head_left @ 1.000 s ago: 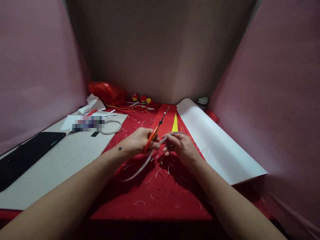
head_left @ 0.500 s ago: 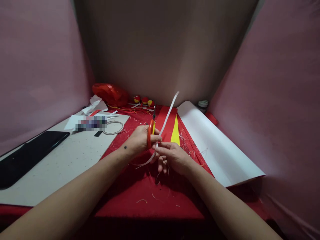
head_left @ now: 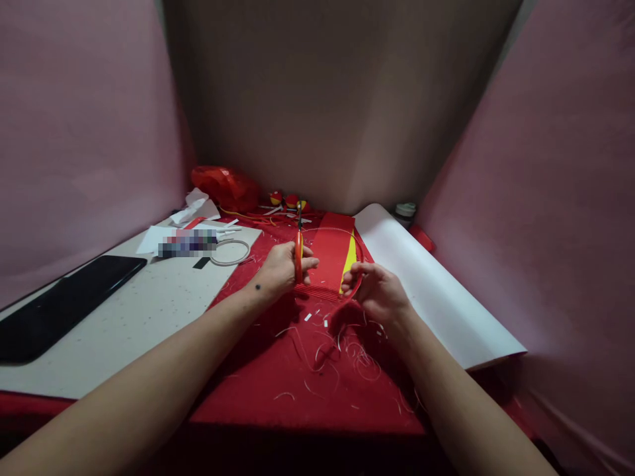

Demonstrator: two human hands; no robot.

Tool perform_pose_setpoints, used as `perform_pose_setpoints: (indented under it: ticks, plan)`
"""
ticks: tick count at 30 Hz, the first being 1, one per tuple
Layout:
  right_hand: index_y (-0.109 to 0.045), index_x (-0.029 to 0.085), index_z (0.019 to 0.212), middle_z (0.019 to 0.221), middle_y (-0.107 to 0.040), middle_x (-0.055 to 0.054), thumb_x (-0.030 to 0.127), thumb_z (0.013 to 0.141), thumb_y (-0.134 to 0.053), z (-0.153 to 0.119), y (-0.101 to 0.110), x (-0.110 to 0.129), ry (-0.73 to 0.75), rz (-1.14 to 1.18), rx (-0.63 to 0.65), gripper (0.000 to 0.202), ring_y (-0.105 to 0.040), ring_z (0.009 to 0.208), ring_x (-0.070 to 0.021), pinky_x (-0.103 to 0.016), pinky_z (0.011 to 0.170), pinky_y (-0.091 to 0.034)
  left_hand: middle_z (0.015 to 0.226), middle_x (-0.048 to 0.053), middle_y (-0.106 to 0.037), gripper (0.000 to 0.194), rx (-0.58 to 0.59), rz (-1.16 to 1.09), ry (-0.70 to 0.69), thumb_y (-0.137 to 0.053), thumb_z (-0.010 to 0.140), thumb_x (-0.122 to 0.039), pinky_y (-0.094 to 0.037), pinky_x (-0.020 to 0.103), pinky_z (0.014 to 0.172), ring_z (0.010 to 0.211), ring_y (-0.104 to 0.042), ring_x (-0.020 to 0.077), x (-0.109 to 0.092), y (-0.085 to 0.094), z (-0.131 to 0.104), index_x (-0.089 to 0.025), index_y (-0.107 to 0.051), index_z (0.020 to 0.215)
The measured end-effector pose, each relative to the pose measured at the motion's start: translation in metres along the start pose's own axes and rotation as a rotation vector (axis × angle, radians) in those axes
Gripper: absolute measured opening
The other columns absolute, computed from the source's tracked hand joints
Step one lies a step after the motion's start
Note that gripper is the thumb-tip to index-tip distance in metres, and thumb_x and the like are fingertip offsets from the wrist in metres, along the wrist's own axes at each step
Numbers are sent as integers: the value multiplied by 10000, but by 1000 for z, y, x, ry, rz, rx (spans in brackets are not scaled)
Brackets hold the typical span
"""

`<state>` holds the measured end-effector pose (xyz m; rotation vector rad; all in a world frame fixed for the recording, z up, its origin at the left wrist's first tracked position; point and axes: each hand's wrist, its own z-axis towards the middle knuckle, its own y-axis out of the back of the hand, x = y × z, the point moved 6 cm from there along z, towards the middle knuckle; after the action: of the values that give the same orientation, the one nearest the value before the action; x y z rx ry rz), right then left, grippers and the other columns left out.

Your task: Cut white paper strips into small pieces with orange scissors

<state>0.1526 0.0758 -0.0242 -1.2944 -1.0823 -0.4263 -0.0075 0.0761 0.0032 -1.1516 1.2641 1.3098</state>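
Note:
My left hand (head_left: 285,268) is closed around scissors (head_left: 298,258) with orange-red and yellow handles, the blades pointing up and away from me. My right hand (head_left: 380,291) has its fingers curled on a thin reddish strip (head_left: 364,254), which bends in a loop between the hands. Whether the strip's far end touches the scissors or my left hand, I cannot tell. Behind the hands lies a long red sheet (head_left: 332,248) with a yellow piece (head_left: 350,258) along its right side. Small white bits (head_left: 308,317) and curly thread scraps (head_left: 364,360) lie on the red cloth (head_left: 258,403) below.
On the left, a pale board (head_left: 163,317) bears a black tray-like object (head_left: 74,304) and a coiled ring (head_left: 231,253). A white roll (head_left: 426,291) lies at the right. Behind are a red plastic bag (head_left: 225,187) and several red-yellow figures (head_left: 292,201). Pink curtains flank both sides.
The white strip that stood up between my hands is no longer seen there. My right hand has moved right, away from the left, with a reddish strip looping from it. White bits now show below.

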Motion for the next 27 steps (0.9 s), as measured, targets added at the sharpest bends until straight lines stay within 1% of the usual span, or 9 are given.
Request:
perform_pose_setpoints:
  ticks: [2,5,9,15,17,19,22,24,27]
  plan:
    - [-502,159,630,525,-558,-15,166,735,-413,3,19,13,-35,149,-100,138,-544,469,-102,-204,445,-430,408,-54,-512,103,2,-2,7,-596,706,-134,-270,155,336,303,-419,43,1,3,2,-127,-513,766]
    - [-454,167,652,449,-411,52,143,804,-342,4,38,34,-1,352,-132,190,-408,357,-49,-136,340,-324,403,-47,-511,98,5,2,20,-593,701,-122,-284,163,345,312,-437,54,6,7,5,-133,-505,743]
    - [-427,172,657,475,-421,53,96,819,-330,0,54,59,132,329,-194,203,-379,348,-39,-124,314,-300,379,-41,-497,106,-5,33,32,-593,701,-142,-274,182,331,297,-425,73,12,10,7,-148,-494,736]
    - [-527,144,830,640,-590,-4,56,703,-460,-10,69,79,344,-140,-440,169,-382,352,-38,-135,263,-272,404,-38,-497,139,63,13,48,-618,674,-165,-333,218,348,324,-465,100,19,6,9,-171,-481,701]
    - [-530,141,849,670,-612,-22,68,678,-480,-9,73,75,280,-279,-485,193,-385,350,-49,-152,245,-252,417,-37,-503,158,76,19,56,-635,651,-161,-358,228,362,337,-480,104,23,5,12,-172,-481,689]
    - [-523,147,812,667,-607,-21,83,663,-487,-6,76,67,176,-267,-454,166,-381,353,-48,-153,251,-259,423,-38,-506,161,98,11,65,-632,644,-157,-381,242,374,341,-489,108,27,4,15,-175,-477,685]
    - [-511,153,779,628,-591,-6,88,637,-473,-4,81,67,189,-260,-454,161,-351,344,-38,-148,275,-273,460,-31,-528,161,131,-4,64,-629,638,-161,-406,258,387,344,-498,109,32,1,18,-178,-474,681]
    - [-526,135,861,616,-607,-16,99,633,-465,-7,83,73,268,-444,-535,238,-351,327,-42,-162,279,-271,515,-16,-561,168,124,6,67,-635,630,-167,-405,260,379,341,-499,106,35,2,19,-176,-475,679]
    - [-478,69,1107,588,-624,-38,98,623,-452,-11,81,77,264,-847,-681,486,-382,293,-72,-198,277,-281,544,-8,-580,169,104,35,73,-634,630,-163,-396,254,360,327,-496,101,37,4,22,-172,-473,682]
